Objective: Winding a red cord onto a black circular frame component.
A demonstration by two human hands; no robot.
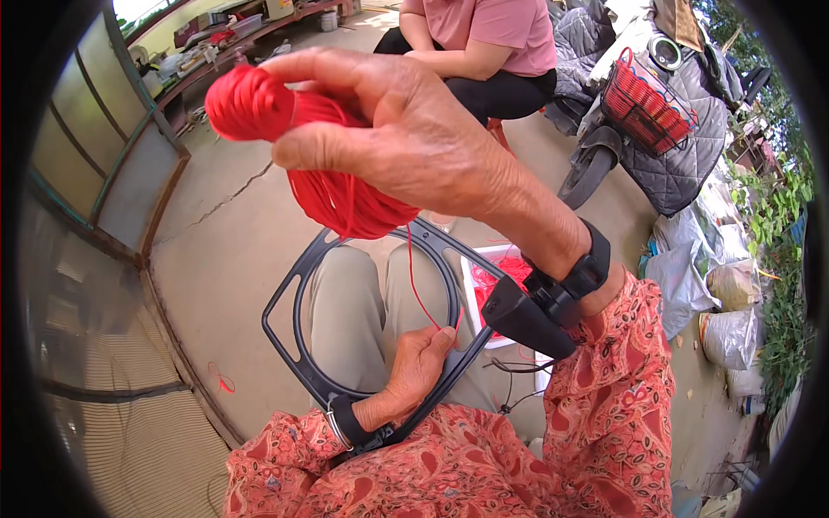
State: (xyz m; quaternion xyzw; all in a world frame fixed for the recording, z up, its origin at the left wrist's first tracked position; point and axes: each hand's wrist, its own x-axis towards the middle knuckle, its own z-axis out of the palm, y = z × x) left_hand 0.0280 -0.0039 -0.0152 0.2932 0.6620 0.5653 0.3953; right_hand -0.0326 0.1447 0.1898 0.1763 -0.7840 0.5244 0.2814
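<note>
My right hand (389,129) is raised high, its fingers and thumb wrapped round a thick wound bundle of red cord (345,203). From that bundle a single strand of red cord (414,281) hangs down to my left hand (421,363). My left thumb and fingers pinch the strand against the right side of a black frame (298,289), which has a round opening inside an angular outline. The frame rests over my lap, with my trousers (345,311) showing through it. A black device is strapped to my right wrist and a dark band circles my left one.
Beyond the frame stands a white box (468,289) holding loose red cord. A person in a pink shirt (509,52) sits opposite. A scooter with a red-lined basket (648,108) and white sacks (682,268) stand right. Glazed panels (129,164) border the left.
</note>
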